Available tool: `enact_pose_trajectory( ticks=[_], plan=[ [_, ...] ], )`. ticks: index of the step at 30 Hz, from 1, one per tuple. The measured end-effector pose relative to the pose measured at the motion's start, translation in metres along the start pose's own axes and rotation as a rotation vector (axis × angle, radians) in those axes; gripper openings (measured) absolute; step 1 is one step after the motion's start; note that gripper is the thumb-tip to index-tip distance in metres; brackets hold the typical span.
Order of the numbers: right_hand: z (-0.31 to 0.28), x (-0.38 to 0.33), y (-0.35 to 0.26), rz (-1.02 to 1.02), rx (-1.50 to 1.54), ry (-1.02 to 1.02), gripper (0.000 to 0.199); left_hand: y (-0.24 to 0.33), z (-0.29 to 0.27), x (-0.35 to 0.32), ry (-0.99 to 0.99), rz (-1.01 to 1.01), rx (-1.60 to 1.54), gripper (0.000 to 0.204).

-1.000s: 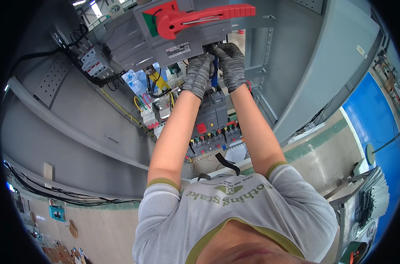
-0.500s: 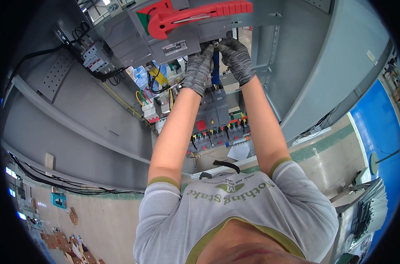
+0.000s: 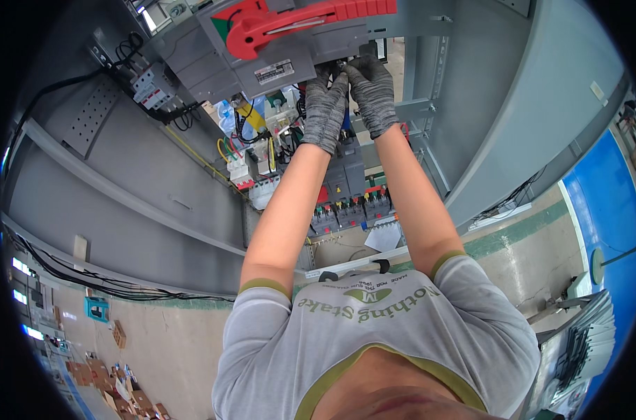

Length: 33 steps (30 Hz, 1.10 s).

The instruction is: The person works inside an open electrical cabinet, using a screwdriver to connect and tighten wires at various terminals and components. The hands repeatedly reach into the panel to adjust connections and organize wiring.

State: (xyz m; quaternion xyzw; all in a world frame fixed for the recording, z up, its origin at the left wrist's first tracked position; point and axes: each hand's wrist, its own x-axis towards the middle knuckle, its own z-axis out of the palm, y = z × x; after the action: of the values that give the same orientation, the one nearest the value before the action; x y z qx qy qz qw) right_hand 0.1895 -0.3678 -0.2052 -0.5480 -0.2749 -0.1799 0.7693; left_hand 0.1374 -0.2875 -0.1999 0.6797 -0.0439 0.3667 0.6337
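Both hands, in grey knit gloves, work close together under the lower edge of a large grey switch with a long red rotary handle. My left hand is closed, its fingertips partly hidden beneath the switch. Beside it, my right hand has its fingers bent and pinched at a small shiny metal piece, too small to name. Between the wrists a strip of blue shows, mostly covered by the left glove.
Grey cabinet walls stand on both sides. Small white breakers with black wires sit at the left. Below my hands are a grey breaker block, coloured terminals and a white paper. Cardboard boxes lie on the floor.
My left hand has shifted slightly right, closer to my right hand, covering more of the blue strip. The view has moved a little; both hands stay under the switch.
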Motion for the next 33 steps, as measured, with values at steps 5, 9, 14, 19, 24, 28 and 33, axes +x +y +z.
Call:
enact_pose_trajectory(
  ticks=[5,9,14,19,24,28,33],
  plan=[
    [-0.001,-0.005,-0.017,0.211,0.174,0.014,0.011,0.022,0.003,-0.011,-0.033,-0.138,-0.099,0.034],
    [-0.002,-0.007,-0.013,0.218,0.255,-0.026,0.012,0.006,0.002,-0.008,-0.002,0.041,-0.07,0.033],
    [-0.007,-0.007,-0.014,0.217,0.251,-0.085,0.012,-0.01,0.002,-0.008,0.002,0.112,-0.113,0.031],
    [-0.013,-0.007,-0.018,0.205,0.135,-0.084,0.013,0.012,0.012,-0.018,0.103,0.018,-0.225,0.022],
    [-0.015,-0.007,-0.033,0.237,0.074,-0.1,0.013,0.014,0.007,-0.017,0.061,0.01,-0.135,0.016],
    [-0.018,-0.008,-0.034,0.203,0.006,-0.162,0.013,0.012,0.006,-0.016,0.065,-0.026,-0.135,0.018],
    [-0.024,-0.011,-0.032,0.141,-0.01,-0.179,0.016,0.009,0.007,-0.013,0.087,-0.031,-0.102,0.019]
  ],
)
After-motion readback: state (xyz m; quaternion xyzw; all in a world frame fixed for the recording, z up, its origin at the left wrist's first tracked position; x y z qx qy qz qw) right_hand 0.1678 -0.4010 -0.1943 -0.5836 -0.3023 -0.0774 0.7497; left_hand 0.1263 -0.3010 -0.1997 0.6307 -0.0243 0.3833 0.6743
